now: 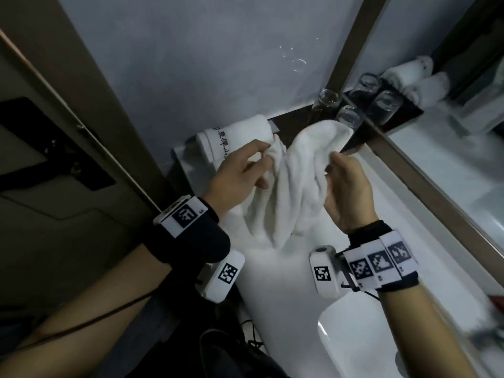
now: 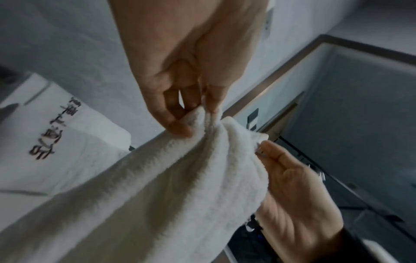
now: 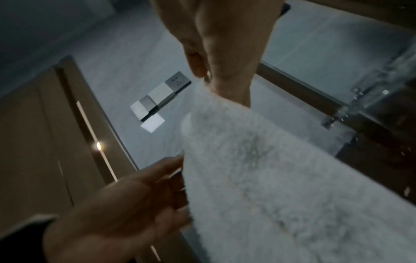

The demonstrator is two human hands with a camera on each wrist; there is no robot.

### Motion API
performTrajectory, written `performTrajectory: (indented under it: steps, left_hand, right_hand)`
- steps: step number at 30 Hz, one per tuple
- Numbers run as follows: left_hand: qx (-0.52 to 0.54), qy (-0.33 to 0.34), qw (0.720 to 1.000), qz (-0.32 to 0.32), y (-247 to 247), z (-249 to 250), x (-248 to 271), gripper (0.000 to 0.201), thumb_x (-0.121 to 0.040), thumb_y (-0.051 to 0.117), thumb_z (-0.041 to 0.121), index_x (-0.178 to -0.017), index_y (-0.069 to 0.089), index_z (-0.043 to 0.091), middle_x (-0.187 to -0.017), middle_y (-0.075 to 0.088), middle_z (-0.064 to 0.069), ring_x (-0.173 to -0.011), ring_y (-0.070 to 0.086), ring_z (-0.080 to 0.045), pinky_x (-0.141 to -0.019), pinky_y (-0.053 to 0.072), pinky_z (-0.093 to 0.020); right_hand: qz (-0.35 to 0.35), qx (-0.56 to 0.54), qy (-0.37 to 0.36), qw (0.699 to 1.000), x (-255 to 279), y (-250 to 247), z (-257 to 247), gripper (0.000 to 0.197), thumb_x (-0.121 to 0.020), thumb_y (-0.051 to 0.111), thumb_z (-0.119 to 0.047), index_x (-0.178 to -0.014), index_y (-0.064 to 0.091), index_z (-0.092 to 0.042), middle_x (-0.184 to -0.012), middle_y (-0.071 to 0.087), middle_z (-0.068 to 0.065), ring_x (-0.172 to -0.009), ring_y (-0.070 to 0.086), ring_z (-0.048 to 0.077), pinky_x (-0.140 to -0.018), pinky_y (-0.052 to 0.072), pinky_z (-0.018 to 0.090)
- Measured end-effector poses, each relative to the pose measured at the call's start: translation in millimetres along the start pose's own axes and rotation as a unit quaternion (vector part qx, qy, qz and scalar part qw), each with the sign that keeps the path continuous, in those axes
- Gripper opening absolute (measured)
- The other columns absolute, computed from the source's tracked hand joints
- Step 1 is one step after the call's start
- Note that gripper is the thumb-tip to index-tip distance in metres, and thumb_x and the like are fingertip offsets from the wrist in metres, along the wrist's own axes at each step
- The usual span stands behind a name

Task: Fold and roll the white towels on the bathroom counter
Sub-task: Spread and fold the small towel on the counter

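Note:
A loose white towel (image 1: 297, 181) hangs bunched between both hands above the white counter (image 1: 278, 282). My left hand (image 1: 240, 170) pinches one upper edge of it between thumb and fingertips; the left wrist view shows that pinch on the towel (image 2: 171, 178) by my left hand (image 2: 193, 121). My right hand (image 1: 343, 184) grips the other upper edge, seen in the right wrist view as my right hand (image 3: 223, 85) holding the towel (image 3: 258, 169). A rolled white towel with dark embroidered lettering (image 1: 234, 137) lies on the counter behind my left hand.
Upturned drinking glasses (image 1: 327, 102) stand on a dark tray (image 1: 294, 121) at the counter's back, against the mirror (image 1: 450, 165). The sink basin (image 1: 360, 336) lies near right. A wooden door (image 1: 54, 159) stands on the left. Wall switches (image 3: 157, 103) are on the grey wall.

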State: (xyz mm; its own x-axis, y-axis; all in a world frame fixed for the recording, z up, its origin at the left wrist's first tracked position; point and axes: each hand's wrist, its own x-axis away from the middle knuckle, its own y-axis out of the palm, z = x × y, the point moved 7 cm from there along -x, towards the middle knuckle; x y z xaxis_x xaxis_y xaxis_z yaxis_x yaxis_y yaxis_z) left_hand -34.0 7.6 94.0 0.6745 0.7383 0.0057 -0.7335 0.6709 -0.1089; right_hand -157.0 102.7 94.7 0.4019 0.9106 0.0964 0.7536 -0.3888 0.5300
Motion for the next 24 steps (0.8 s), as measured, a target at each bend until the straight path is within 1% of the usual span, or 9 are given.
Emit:
performTrajectory:
  steps: [3, 5, 8, 11, 13, 16, 19, 22, 24]
  left_hand:
    - [-0.018, 0.001, 1.0, 0.02, -8.2, -3.7, 16.3, 0.018, -0.092, 0.05, 0.018, -0.083, 0.058, 0.032, -0.08, 0.055, -0.013, -0.071, 0.051, -0.023, -0.074, 0.051, -0.047]
    - [-0.009, -0.016, 1.0, 0.018, -8.1, -9.4, 30.4, 0.012, -0.092, 0.05, 0.021, -0.089, 0.058, 0.028, -0.082, 0.059, -0.017, -0.075, 0.059, -0.029, -0.079, 0.054, -0.05]
    - [-0.03, -0.027, 0.999, 0.027, -9.8, -18.4, 52.8, 0.009, -0.092, 0.048, 0.023, -0.099, 0.054, 0.023, -0.094, 0.062, -0.021, -0.089, 0.064, -0.036, -0.078, 0.055, -0.054]
    - [0.021, -0.058, 0.998, 0.033, -10.2, -27.7, 77.0, 0.01, -0.093, 0.048, 0.023, -0.102, 0.053, 0.022, -0.091, 0.063, -0.005, -0.086, 0.067, -0.013, -0.063, 0.059, -0.039]
    - [0.068, -0.071, 0.995, 0.01, -0.9, -28.4, 90.6, 0.01, -0.093, 0.046, 0.022, -0.102, 0.052, 0.021, -0.089, 0.063, 0.004, -0.088, 0.066, -0.007, -0.058, 0.057, -0.032]
    - [0.121, -0.061, 0.991, -0.025, 14.9, -17.0, 99.8, 0.011, -0.095, 0.042, 0.02, -0.101, 0.051, 0.019, -0.08, 0.066, 0.01, -0.082, 0.065, -0.004, -0.053, 0.054, -0.027]
    - [0.185, -0.04, 0.981, -0.042, 21.9, -6.8, 97.4, 0.012, -0.096, 0.042, 0.022, -0.095, 0.053, 0.027, -0.068, 0.061, 0.017, -0.069, 0.061, 0.003, -0.049, 0.05, -0.021]
    - [0.144, -0.019, 0.989, -0.009, 13.1, -15.3, 90.7, 0.009, -0.092, 0.045, 0.031, -0.093, 0.053, 0.035, -0.078, 0.061, 0.018, -0.074, 0.061, 0.003, -0.052, 0.053, -0.024]
    - [0.052, -0.034, 0.997, 0.037, 3.0, -42.2, 85.0, 0.008, -0.093, 0.043, 0.032, -0.097, 0.05, 0.034, -0.085, 0.06, 0.012, -0.08, 0.062, -0.006, -0.061, 0.059, -0.036]
  right_hand:
    - [-0.018, 0.076, 0.038, 0.996, 12.2, 4.7, 19.6, 0.025, -0.093, 0.039, -0.009, -0.11, 0.053, 0.002, -0.103, 0.063, 0.015, -0.096, 0.062, 0.025, -0.089, 0.05, 0.035]
    - [-0.046, 0.193, 0.041, 0.979, 21.0, 13.7, 32.3, 0.028, -0.097, 0.038, -0.011, -0.12, 0.052, -0.005, -0.117, 0.062, 0.012, -0.108, 0.06, 0.023, -0.096, 0.048, 0.033]
    - [-0.089, 0.4, 0.027, 0.912, 34.8, 29.7, 45.7, 0.037, -0.1, 0.035, -0.024, -0.136, 0.042, -0.02, -0.132, 0.056, -0.002, -0.122, 0.051, 0.012, -0.103, 0.041, 0.027]
    - [-0.115, 0.547, 0.015, 0.829, 51.6, 33.3, 48.7, 0.041, -0.1, 0.033, -0.033, -0.141, 0.033, -0.032, -0.131, 0.053, -0.013, -0.118, 0.05, 0.006, -0.099, 0.039, 0.02]
    - [-0.099, 0.582, 0.011, 0.807, 62.3, 27.0, 42.0, 0.039, -0.099, 0.034, -0.037, -0.138, 0.036, -0.037, -0.124, 0.056, -0.014, -0.111, 0.052, 0.007, -0.094, 0.04, 0.022]
    - [-0.047, 0.539, -0.021, 0.841, 73.6, 15.5, 19.0, 0.025, -0.098, 0.04, -0.035, -0.118, 0.053, -0.04, -0.099, 0.066, -0.006, -0.09, 0.06, 0.014, -0.076, 0.044, 0.013]
    - [0.002, 0.464, -0.079, 0.883, 75.7, 6.0, -12.8, 0.018, -0.096, 0.044, -0.033, -0.092, 0.061, -0.04, -0.085, 0.065, -0.012, -0.082, 0.059, 0.007, -0.075, 0.047, 0.018]
    - [0.018, 0.457, -0.095, 0.884, 67.1, -15.7, -22.9, 0.018, -0.094, 0.044, -0.034, -0.089, 0.061, -0.036, -0.082, 0.061, -0.007, -0.077, 0.056, 0.006, -0.072, 0.046, 0.023]
    - [0.029, 0.488, -0.063, 0.87, 56.6, -41.3, -8.0, 0.02, -0.096, 0.044, -0.031, -0.085, 0.058, -0.04, -0.078, 0.059, -0.015, -0.073, 0.053, 0.002, -0.072, 0.044, 0.023]
